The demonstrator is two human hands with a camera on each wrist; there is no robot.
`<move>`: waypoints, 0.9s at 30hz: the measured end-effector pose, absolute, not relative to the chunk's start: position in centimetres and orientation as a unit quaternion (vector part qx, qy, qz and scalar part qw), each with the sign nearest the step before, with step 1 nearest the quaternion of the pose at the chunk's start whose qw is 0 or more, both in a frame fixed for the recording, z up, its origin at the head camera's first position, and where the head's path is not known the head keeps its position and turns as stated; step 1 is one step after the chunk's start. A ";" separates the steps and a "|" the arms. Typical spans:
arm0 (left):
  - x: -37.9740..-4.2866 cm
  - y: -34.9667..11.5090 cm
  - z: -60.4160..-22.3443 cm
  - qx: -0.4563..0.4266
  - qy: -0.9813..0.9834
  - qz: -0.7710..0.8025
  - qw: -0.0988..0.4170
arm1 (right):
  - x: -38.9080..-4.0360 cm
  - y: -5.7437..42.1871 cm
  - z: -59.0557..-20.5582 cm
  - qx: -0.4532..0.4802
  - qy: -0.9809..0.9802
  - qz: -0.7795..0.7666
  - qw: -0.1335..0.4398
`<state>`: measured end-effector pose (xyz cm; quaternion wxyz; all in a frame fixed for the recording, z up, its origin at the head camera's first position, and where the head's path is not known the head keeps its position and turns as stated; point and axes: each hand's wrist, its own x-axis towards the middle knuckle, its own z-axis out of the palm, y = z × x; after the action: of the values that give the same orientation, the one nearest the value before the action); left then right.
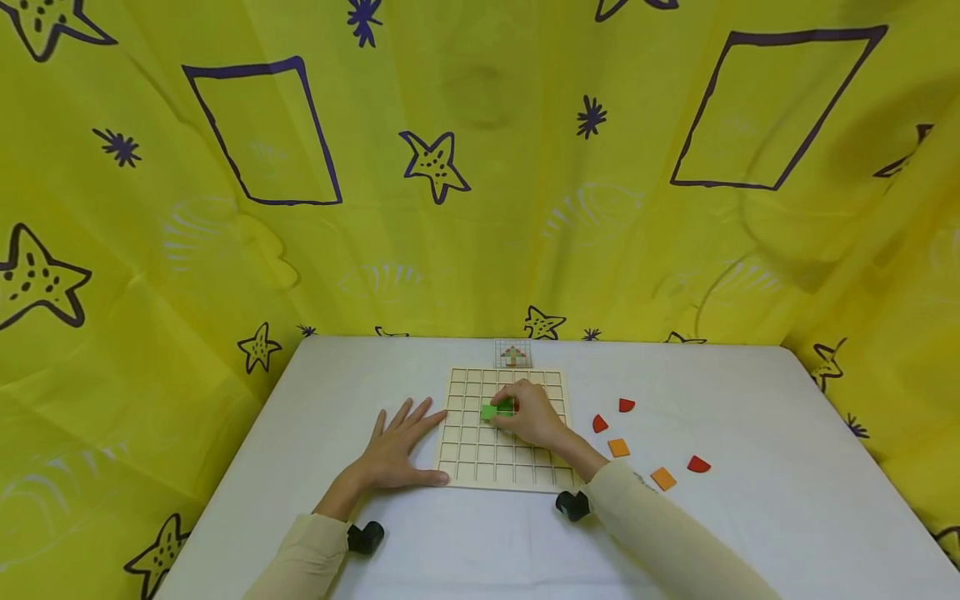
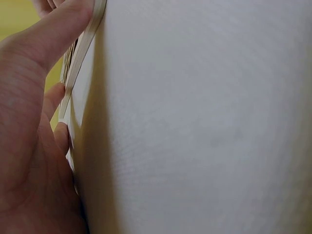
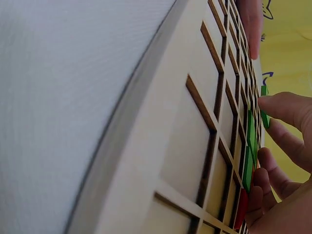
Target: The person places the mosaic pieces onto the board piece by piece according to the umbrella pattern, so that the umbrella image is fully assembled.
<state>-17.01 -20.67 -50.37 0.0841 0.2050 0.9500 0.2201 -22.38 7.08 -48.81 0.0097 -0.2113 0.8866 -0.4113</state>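
A pale wooden grid board [image 1: 465, 475] lies on the white table. My left hand [image 1: 393, 454] rests spread beside it, thumb and fingertips at the board's left edge. Over the middle of the grid, my right hand [image 1: 528, 417] pinches a small green tile [image 3: 264, 91] between thumb and index finger. Just below that tile in the right wrist view, green tiles [image 3: 247, 170] and a red piece [image 3: 241, 209] sit in the grid's squares. The curled fingers of the right hand partly cover these pieces.
A small pattern card [image 1: 513, 354] sits behind the board. To the right lie several loose pieces, among them a red quarter-round [image 1: 699, 464] and an orange square [image 1: 663, 478]. A yellow patterned curtain [image 1: 480, 233] hangs behind the table.
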 end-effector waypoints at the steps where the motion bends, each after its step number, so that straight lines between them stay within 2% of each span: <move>1: -17.0 -20.7 -50.4 0.205 0.950 0.220 0.083 | -22.4 7.0 -48.9 -0.211 0.889 -0.407 0.006; 18: -17.1 -20.8 -50.6 0.213 0.948 0.221 0.081 | -22.4 6.6 -49.5 -0.213 0.901 -0.378 -0.024; 27: -17.1 -20.7 -50.5 0.209 0.949 0.222 0.083 | -22.4 6.5 -49.5 -0.203 0.906 -0.371 -0.015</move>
<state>-17.09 -20.70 -50.46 0.0825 0.2094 0.9486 0.2224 -22.38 6.54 -49.54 -0.0149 -0.2026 0.9060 -0.3714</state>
